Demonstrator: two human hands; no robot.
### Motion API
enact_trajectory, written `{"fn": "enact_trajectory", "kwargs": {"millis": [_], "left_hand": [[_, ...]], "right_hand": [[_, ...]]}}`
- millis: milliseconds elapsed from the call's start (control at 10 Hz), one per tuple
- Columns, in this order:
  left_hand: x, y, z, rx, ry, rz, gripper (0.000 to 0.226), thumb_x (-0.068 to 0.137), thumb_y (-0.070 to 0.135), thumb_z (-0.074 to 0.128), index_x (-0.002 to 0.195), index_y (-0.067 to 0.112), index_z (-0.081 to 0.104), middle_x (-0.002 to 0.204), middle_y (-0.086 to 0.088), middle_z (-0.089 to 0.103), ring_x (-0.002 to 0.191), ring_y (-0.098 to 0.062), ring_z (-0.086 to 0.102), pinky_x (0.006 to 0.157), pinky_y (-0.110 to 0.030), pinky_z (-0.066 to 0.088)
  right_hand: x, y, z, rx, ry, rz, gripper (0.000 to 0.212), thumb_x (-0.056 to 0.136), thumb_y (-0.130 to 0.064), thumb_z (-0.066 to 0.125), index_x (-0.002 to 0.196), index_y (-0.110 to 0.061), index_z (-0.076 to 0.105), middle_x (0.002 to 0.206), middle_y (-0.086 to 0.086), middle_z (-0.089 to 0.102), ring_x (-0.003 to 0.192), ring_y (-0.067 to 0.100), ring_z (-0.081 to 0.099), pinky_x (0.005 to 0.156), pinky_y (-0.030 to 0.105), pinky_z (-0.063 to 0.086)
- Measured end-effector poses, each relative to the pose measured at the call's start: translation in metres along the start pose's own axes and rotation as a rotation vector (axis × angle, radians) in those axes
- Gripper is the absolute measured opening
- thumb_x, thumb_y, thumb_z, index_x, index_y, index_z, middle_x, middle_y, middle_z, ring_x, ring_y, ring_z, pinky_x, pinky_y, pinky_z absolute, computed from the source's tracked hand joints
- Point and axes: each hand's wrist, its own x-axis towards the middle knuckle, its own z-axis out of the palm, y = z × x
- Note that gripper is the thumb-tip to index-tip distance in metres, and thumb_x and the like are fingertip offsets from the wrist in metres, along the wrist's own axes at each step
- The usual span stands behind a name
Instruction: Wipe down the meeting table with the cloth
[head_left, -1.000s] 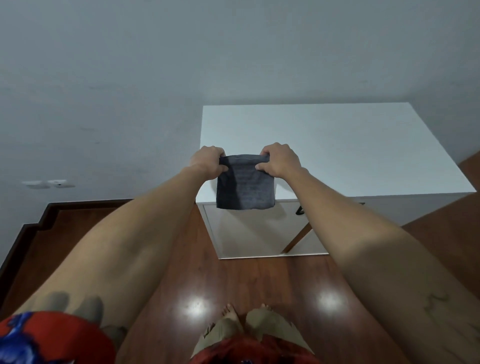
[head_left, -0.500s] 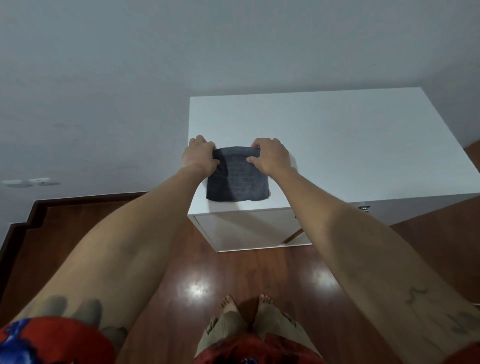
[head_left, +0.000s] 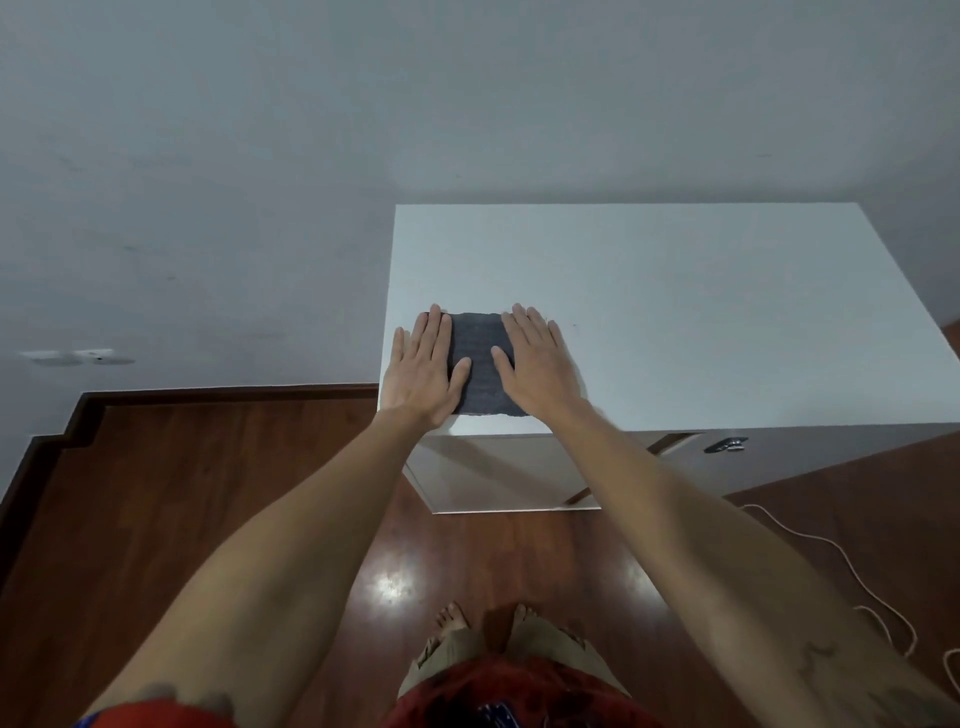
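I take the meeting table (head_left: 675, 312) as my landmark, the biggest thing before me: a white top that stands against the grey wall (head_left: 467, 104), with the brown wooden floor (head_left: 182, 493) below its near edge. To my judgement the task is only at its beginning. The top shows no wet trace or wiped path that I can make out, so I consider nearly all the surface as left to do, from the near-left corner to the far and right sides.

The cloth (head_left: 480, 364), dark grey and folded to a small square, lies flat on the table top at its near-left corner, its near edge just beside the table's near edge.

My left hand (head_left: 423, 369) lies flat on the left part of the cloth, fingers straight and close together, and its outer part reaches onto the bare top beside the cloth. My right hand (head_left: 535, 364) lies flat on the right part, also with straight fingers. Neither hand grips anything; both only press down with palm and fingers. The thumbs point toward each other over the middle of the cloth and do not touch
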Motion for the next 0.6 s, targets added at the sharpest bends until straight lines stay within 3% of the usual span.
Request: {"fn": "enact_trajectory", "kwargs": {"millis": [200, 400, 600], "left_hand": [[-0.002, -0.002, 0.004, 0.026, -0.005, -0.016, 0.073, 0.102, 0.055, 0.009, 0.158, 0.01, -0.008, 0.166, -0.004, -0.014, 0.153, -0.017, -0.014, 0.124, -0.043, -0.008], [0.0, 0.002, -0.007, -0.001, -0.067, -0.027, 0.073, 0.103, 0.055, 0.009, 0.157, 0.01, -0.008, 0.165, -0.005, -0.016, 0.153, -0.018, -0.014, 0.124, -0.044, -0.008], [-0.024, -0.007, -0.014, -0.128, -0.001, -0.156, 0.072, 0.104, 0.053, 0.009, 0.158, 0.008, -0.001, 0.166, -0.009, -0.01, 0.153, -0.02, -0.011, 0.123, -0.038, -0.008]], "right_hand": [[0.002, 0.004, 0.001, -0.157, -0.026, -0.035, 0.062, 0.109, -0.046, 0.021, 0.162, -0.013, 0.014, 0.17, 0.004, 0.013, 0.157, 0.021, 0.007, 0.127, 0.043, 0.007], [0.001, -0.001, -0.012, -0.136, -0.04, -0.008, 0.058, 0.11, -0.041, 0.024, 0.161, -0.014, 0.022, 0.169, 0.005, 0.019, 0.157, 0.023, 0.011, 0.127, 0.045, 0.01], [0.007, -0.02, -0.028, 0.0, -0.006, -0.042, 0.052, 0.11, -0.037, 0.028, 0.156, -0.014, 0.035, 0.166, 0.006, 0.028, 0.155, 0.025, 0.018, 0.126, 0.044, 0.013]]}}
